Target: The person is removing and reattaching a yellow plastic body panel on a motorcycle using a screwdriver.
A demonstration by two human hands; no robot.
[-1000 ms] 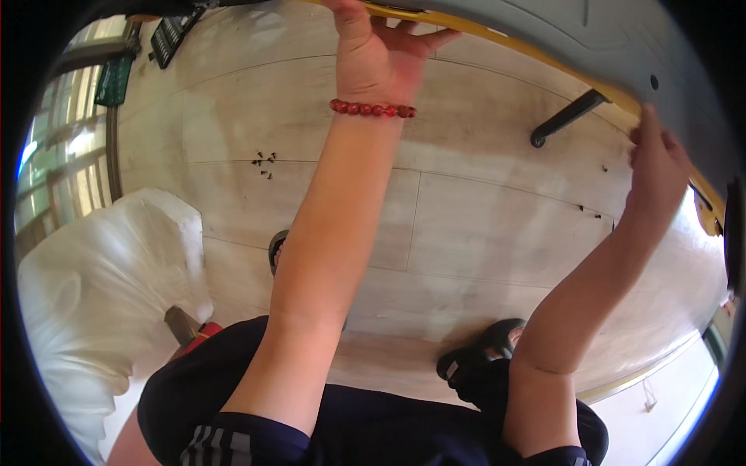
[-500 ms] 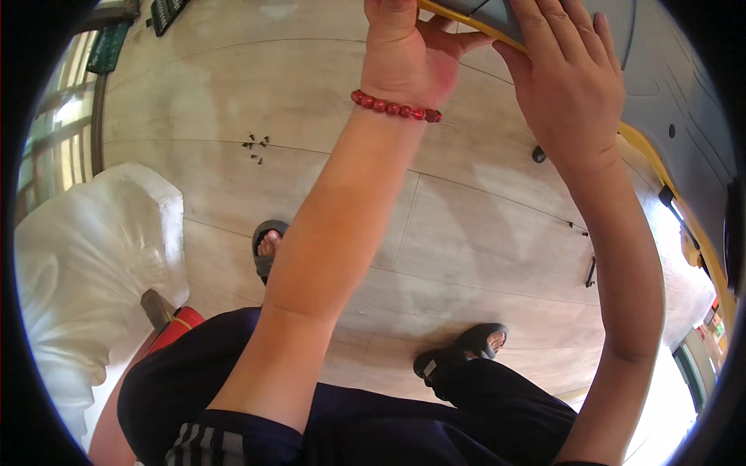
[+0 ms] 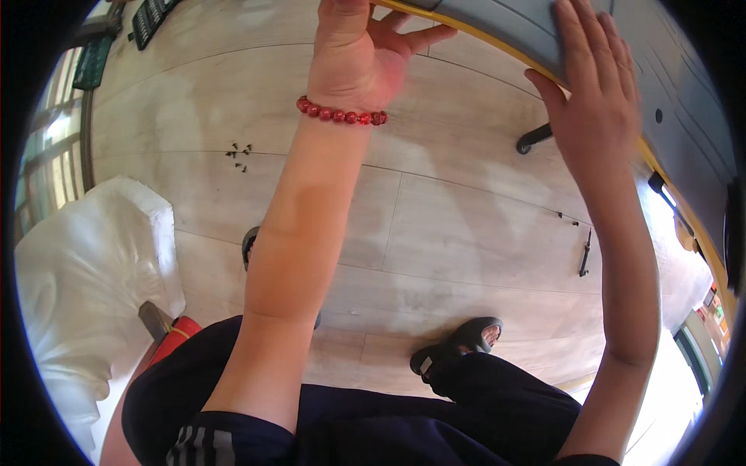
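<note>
The person is looking down past both raised forearms at a pale plank floor (image 3: 466,233). A large grey panel (image 3: 622,54) with a yellow edge (image 3: 466,29) is running across the far right of the view, from the top centre down toward the right rim.

The left hand (image 3: 361,50) is reaching up to the far end of that edge – the thumb is sticking out to the right beneath the yellow strip, while the fingertips are passing out of the top of the view, so it cannot be told whether they are curling round the panel or just pressing on it. A red bead bracelet (image 3: 340,113) is circling the left wrist.

The right hand (image 3: 594,101) is lying flat and spread on the grey face of the panel, fingers pointing far, palm pressing the surface just right of the yellow edge – released, grasping nothing.

On the floor, a small cluster of dark screws (image 3: 239,151) is lying at far left, well apart from both hands. A few more screws (image 3: 567,220) and a slim black tool (image 3: 584,256) are lying at right, under the right forearm. A black foot (image 3: 536,140) of some stand is showing just beside the right wrist. A white wrapped bundle (image 3: 85,295) is sitting at near left, a red object (image 3: 172,342) touching its near side. Two dark sandals (image 3: 458,346) are standing on the floor near the person's dark trousers
</note>
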